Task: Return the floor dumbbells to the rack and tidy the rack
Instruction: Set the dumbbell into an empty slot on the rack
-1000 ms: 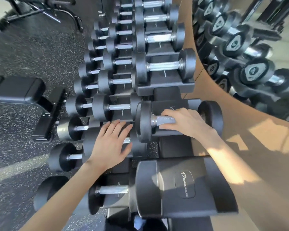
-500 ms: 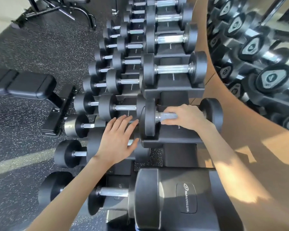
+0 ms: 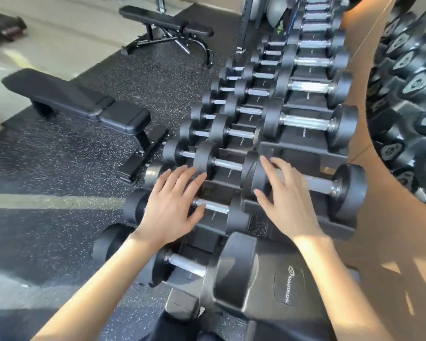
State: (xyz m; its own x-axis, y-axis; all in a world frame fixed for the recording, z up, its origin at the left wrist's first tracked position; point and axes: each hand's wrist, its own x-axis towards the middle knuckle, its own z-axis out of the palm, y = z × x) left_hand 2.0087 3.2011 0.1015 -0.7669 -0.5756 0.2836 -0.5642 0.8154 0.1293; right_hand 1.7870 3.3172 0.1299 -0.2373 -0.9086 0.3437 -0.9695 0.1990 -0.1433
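Observation:
A three-tier black dumbbell rack (image 3: pixel 305 153) runs away from me, filled with black round-headed dumbbells with chrome handles. The nearest top-tier dumbbell (image 3: pixel 349 188) lies in its cradle. My right hand (image 3: pixel 283 195) hovers over its left end with fingers spread, holding nothing. My left hand (image 3: pixel 172 205) is open above the middle tier, its thumb next to the chrome handle of a smaller dumbbell (image 3: pixel 217 209). A large Nautilus end cap (image 3: pixel 268 281) closes the rack near me.
A flat bench (image 3: pixel 84 104) stands on the speckled rubber floor (image 3: pixel 47 168) at left. An adjustable bench (image 3: pixel 167 25) sits farther back. At right a tan wall edge (image 3: pixel 389 217) borders a mirror (image 3: pixel 408 94) that reflects the dumbbells.
My right hand has let go of the top-tier dumbbell's handle and drawn back toward its left head with fingers spread. My view has swung left and up.

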